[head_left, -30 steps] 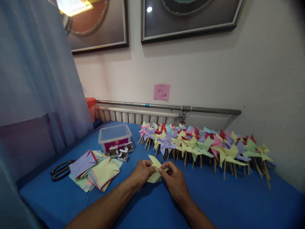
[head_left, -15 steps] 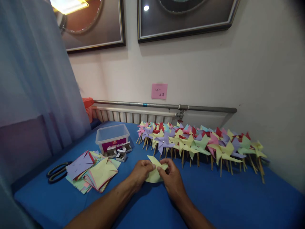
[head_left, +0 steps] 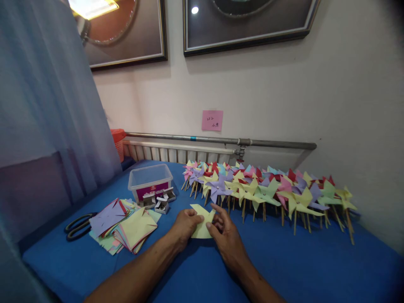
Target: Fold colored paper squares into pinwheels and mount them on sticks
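A pale yellow paper pinwheel sheet (head_left: 200,231) with a bent-in flap is held just above the blue-covered table. My left hand (head_left: 186,227) pinches its left side, thumb on top. At the right side, my right hand (head_left: 225,233) has its thumb over the paper's edge and its index finger raised near the flap; its other fingers are partly hidden. Left of my hands lies a stack of coloured cut paper sheets (head_left: 134,229). Small white boxes of metal pins (head_left: 162,206) stand between the stack and my left hand.
Rows of finished paper pinwheels (head_left: 246,189) on sticks fill the table's back right. A clear plastic tub (head_left: 150,176) stands behind the small boxes. Black-handled scissors (head_left: 77,227) lie at the left, by a curtain (head_left: 63,84). Metal pipe (head_left: 277,144) runs along the wall.
My right index finger has lifted and straightened away from the paper's flap, which now shows more. The sheet has shifted slightly left, and my left hand keeps its pinch.
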Demonstrator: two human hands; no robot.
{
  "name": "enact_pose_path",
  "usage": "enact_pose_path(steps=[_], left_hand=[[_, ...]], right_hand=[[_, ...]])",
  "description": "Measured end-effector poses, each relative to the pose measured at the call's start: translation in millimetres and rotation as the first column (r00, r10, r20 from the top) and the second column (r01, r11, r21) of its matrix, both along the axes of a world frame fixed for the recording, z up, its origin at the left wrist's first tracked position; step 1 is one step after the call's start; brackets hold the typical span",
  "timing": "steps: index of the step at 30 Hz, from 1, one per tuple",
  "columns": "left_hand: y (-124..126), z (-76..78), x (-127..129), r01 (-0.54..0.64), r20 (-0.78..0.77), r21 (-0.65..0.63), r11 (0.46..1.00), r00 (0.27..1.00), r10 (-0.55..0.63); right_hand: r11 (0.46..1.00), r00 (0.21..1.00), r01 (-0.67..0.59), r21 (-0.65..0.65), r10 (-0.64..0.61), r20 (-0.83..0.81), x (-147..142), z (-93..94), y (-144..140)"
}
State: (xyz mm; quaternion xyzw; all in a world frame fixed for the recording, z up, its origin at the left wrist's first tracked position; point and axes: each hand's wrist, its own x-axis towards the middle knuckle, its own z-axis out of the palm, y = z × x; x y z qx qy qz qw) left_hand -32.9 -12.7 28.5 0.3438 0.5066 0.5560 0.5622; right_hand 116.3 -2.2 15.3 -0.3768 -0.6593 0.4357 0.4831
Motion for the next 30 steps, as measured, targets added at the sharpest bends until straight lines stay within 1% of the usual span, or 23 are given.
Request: enact_pose_path(steps=[2,3,6,9,12,15,17,19,21,24,27,30], left_hand=[[2,-0.5,-4,-0.049,0.059,0.003,0.999,0.997,0.049],[4,-0.6,-6,-0.082,0.084,0.007,0.997,0.993,0.081],[6,-0.2,-8,-0.156,0.146,0.011,0.988,0.977,0.152],[5,1.7,-6,-0.160,0.195,0.009,0.987,0.968,0.155],[1,4.5,-1,-0.149,0.222,-0.009,0.989,0.964,0.147],[-3,7.1,2,-0.145,0.233,-0.016,0.989,0.962,0.145],[-3,8.0,3,-0.150,0.233,-0.015,0.989,0.961,0.149],[-3,7.5,2,-0.149,0.232,-0.009,0.989,0.961,0.147],[-2,5.8,2,-0.147,0.233,0.008,0.989,0.962,0.141],[0,2.0,3,-0.144,0.226,0.028,0.989,0.965,0.134],[1,-1.5,5,-0.152,0.186,0.029,0.988,0.972,0.144],[2,-4.1,7,-0.155,0.106,0.033,0.987,0.983,0.151]], right_hand=[[0.995,0.995,-0.048,0.088,0.040,0.088,0,-1.1,-3],[0.986,0.987,-0.060,0.154,0.036,0.154,0,-2.1,-4],[0.929,0.942,-0.066,0.363,-0.062,0.331,0,-5.7,-9],[0.861,0.878,-0.067,0.504,-0.189,0.440,-2,-8.2,-11],[0.792,0.825,-0.072,0.606,-0.294,0.483,-3,-9.1,-11],[0.723,0.795,-0.064,0.688,-0.380,0.473,-3,-9.2,-11],[0.689,0.786,-0.057,0.723,-0.415,0.458,-3,-8.8,-11],[0.669,0.787,-0.049,0.741,-0.431,0.441,-3,-7.7,-12],[0.666,0.792,-0.034,0.745,-0.437,0.426,-3,-6.0,-12],[0.698,0.797,-0.005,0.716,-0.430,0.424,-3,-3.0,-13],[0.768,0.820,0.027,0.640,-0.383,0.425,-2,-0.9,-14],[0.846,0.868,0.090,0.526,-0.325,0.376,-2,-0.6,-13]])
